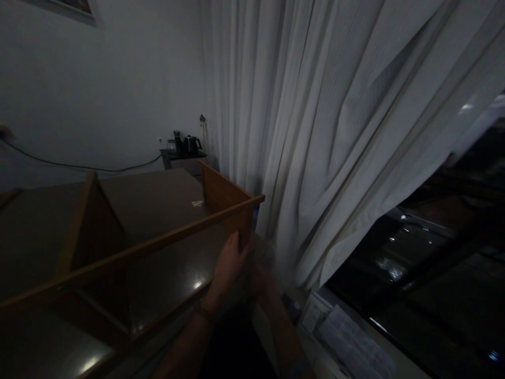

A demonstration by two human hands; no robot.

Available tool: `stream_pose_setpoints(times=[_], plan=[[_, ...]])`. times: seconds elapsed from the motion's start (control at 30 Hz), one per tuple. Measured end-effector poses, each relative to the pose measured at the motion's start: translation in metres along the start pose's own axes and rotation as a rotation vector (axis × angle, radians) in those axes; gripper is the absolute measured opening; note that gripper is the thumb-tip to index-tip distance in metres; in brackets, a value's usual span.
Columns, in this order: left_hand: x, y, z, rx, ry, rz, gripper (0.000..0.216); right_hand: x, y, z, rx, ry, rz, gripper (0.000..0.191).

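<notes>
A wooden shelf frame [158, 243] with upright dividers lies across the left and middle of the view, over a dark, glossy surface. By its near right corner is my left hand [232, 258], wrist banded, up against the end panel [245, 223]; whether it grips the panel is unclear. Just to the right and slightly lower, my right hand [263, 281] is smeared by motion. Between and beyond the fingers shows a pale, blurred patch [262, 250], too dim to name. The fingers of both hands are mostly lost in blur and darkness.
Long white curtains [315, 131] hang close on the right, above a dark window [414, 273]. Papers [347, 337] lie on a ledge at lower right. A black kettle [191, 144] stands on a small cabinet [185, 157] at the back; a cable [94, 168] runs along the wall.
</notes>
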State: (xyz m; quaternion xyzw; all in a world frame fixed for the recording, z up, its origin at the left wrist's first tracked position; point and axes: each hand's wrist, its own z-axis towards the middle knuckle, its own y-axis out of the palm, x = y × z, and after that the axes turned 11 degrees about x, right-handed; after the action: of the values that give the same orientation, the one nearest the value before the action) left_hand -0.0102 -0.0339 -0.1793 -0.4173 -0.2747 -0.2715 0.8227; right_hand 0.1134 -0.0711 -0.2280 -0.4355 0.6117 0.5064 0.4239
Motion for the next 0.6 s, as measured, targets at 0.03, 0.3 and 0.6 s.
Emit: stream_pose_setpoints(times=[0.03, 0.3, 0.6], plan=[[-0.001, 0.0, 0.0, -0.002, -0.002, 0.004, 0.054, 0.002, -0.002, -0.001, 0.029, -0.031, -0.039, 0.039], [-0.004, 0.004, 0.0, -0.002, -0.031, 0.0, 0.056, -0.005, -0.015, -0.012, 0.206, -0.461, -0.961, 0.043], [0.0, 0.0, -0.001, -0.004, -0.027, -0.012, 0.056, 0.009, -0.014, 0.0, 0.112, 0.016, -0.511, 0.081]])
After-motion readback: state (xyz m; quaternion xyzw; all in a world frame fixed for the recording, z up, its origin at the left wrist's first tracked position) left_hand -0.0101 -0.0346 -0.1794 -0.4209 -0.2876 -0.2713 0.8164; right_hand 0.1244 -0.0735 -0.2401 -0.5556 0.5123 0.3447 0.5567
